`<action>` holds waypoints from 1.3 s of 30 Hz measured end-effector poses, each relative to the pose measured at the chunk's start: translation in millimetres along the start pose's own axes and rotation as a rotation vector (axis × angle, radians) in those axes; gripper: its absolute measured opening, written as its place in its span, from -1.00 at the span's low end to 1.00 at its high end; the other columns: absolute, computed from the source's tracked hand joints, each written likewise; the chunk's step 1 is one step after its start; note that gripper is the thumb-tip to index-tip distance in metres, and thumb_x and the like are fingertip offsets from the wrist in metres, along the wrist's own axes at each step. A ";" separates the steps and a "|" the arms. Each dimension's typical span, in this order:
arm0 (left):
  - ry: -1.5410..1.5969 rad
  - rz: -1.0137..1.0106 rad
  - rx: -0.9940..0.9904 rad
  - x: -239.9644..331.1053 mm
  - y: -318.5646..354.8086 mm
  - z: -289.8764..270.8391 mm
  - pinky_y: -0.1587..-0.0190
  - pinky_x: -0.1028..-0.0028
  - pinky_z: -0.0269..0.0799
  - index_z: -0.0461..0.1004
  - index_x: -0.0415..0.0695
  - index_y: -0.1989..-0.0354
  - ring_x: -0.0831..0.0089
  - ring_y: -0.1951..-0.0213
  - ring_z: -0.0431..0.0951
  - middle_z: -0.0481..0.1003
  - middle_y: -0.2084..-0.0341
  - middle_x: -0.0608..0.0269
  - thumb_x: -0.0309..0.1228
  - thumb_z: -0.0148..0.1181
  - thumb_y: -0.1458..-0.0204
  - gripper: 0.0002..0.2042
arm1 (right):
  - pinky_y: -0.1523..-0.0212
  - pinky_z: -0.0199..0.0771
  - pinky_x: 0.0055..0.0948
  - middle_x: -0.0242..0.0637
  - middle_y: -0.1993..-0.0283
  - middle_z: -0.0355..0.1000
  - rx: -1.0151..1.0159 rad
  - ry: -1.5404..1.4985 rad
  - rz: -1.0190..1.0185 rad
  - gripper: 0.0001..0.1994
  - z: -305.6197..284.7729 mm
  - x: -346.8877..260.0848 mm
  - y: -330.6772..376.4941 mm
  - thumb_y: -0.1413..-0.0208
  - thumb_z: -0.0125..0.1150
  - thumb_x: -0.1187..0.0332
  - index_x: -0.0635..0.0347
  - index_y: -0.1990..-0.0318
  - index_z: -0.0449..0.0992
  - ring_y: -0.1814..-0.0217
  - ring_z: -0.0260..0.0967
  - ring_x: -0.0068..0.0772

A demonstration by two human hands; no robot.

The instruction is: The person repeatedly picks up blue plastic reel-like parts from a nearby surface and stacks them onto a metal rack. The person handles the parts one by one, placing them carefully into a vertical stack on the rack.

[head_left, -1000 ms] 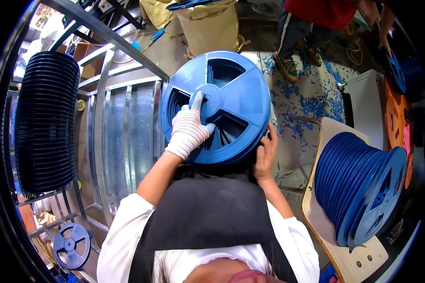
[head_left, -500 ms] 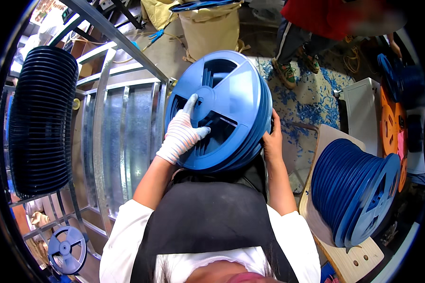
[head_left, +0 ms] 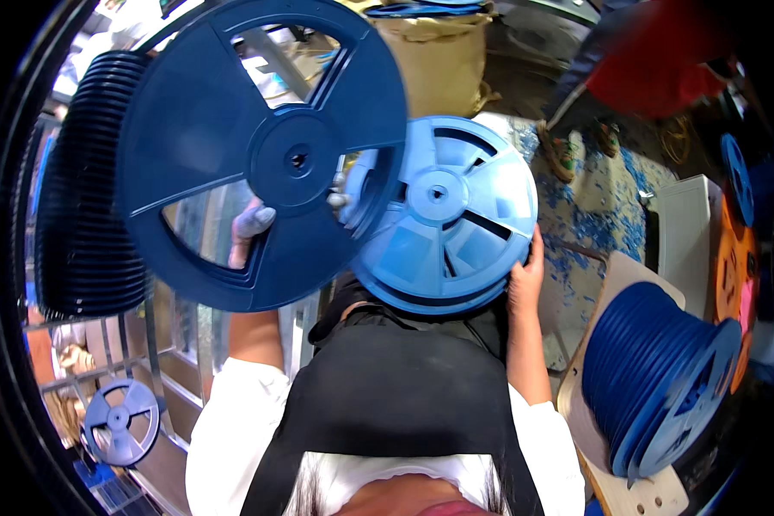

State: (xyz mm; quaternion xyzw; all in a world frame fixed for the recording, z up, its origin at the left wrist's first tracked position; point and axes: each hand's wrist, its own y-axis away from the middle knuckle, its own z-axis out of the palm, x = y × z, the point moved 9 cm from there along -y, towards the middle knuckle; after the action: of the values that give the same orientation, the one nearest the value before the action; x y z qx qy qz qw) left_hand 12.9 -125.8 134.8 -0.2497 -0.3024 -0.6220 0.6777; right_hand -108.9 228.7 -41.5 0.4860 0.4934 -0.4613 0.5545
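At the left, a row of dark reels [head_left: 90,185] is lined up side by side, presumably so that each can be reached singly; nearer, a pale reel [head_left: 120,417] is left by itself. Left of the middle, the dark reel [head_left: 271,159] is gripped by the left hand [head_left: 249,232], its thumb put into a window, a hold likely chosen because the spoke gives a firmer edge than the smooth rim. Far beyond, a sack [head_left: 430,64] is seen. In the middle, blue reels [head_left: 439,198] are stacked just beyond the apron [head_left: 404,387], apparently borne on the lap; against their right rim the right hand [head_left: 526,279] is laid, probably for steadying, though whether its fingers are closed underneath cannot be told. The hands are kept well apart. At the near right, a coil-like stack [head_left: 649,374] is laid sideways on a board [head_left: 654,497]. No brand, label or writing can be made out.
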 end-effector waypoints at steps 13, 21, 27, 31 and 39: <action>0.661 -0.053 -0.090 -64.6 -5.2 34.9 -0.18 0.20 0.29 0.12 -0.22 -0.21 0.14 0.01 0.41 0.33 0.07 -0.01 -0.11 0.21 0.05 -0.31 | -0.32 -0.02 -0.36 -0.13 -0.32 0.09 -0.021 -0.053 0.046 -0.33 2.6 0.2 2.8 0.00 0.23 0.36 0.31 -0.28 0.13 -0.34 0.03 -0.26; 0.313 0.001 0.037 -19.6 0.5 13.6 -0.12 0.25 0.34 0.07 -0.18 -0.28 0.17 -0.04 0.39 0.33 -0.02 -0.03 -0.28 0.27 0.12 -0.24 | -0.32 -0.03 -0.37 -0.13 -0.33 0.07 -0.044 -0.042 0.002 -0.32 0.4 -1.2 2.6 0.04 0.20 0.41 0.30 -0.28 0.12 -0.35 0.02 -0.26; -0.897 0.085 0.295 -7.8 -36.3 28.6 -0.10 0.38 0.33 0.06 -0.17 -0.31 0.37 -0.05 0.40 0.33 -0.09 0.10 -0.45 0.31 0.22 -0.18 | -0.34 -0.07 -0.30 -0.08 -0.31 0.07 0.042 0.203 -0.128 -0.32 1.0 -4.1 7.0 0.05 0.22 0.31 0.28 -0.27 0.15 -0.39 -0.03 -0.15; -1.886 -0.034 0.250 -75.9 -67.1 36.4 -0.06 0.25 0.33 0.00 0.04 -0.34 0.03 0.03 0.45 0.40 0.07 -0.20 -0.25 0.34 0.27 -0.09 | -0.36 -0.10 -0.31 -0.08 -0.35 0.02 0.075 0.306 -0.159 -0.33 12.3 -25.7 20.2 0.03 0.20 0.31 0.29 -0.26 0.13 -0.41 -0.07 -0.13; -2.100 -0.507 0.143 -146.5 -80.6 35.7 0.00 0.21 0.36 -0.10 0.10 -0.37 -0.03 0.09 0.47 0.42 0.17 -0.19 -0.05 0.35 0.28 -0.01 | -0.37 -0.14 -0.25 -0.08 -0.37 -0.03 0.111 0.355 -0.320 -0.40 9.9 -31.2 35.9 -0.12 0.05 0.25 0.24 -0.30 0.08 -0.41 -0.11 -0.06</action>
State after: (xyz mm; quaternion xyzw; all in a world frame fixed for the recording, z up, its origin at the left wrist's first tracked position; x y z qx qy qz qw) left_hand -77.1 -7.1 50.9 -0.5477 -0.8104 -0.2004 -0.0553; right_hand -75.1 223.5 -7.1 0.5048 0.6276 -0.4772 0.3515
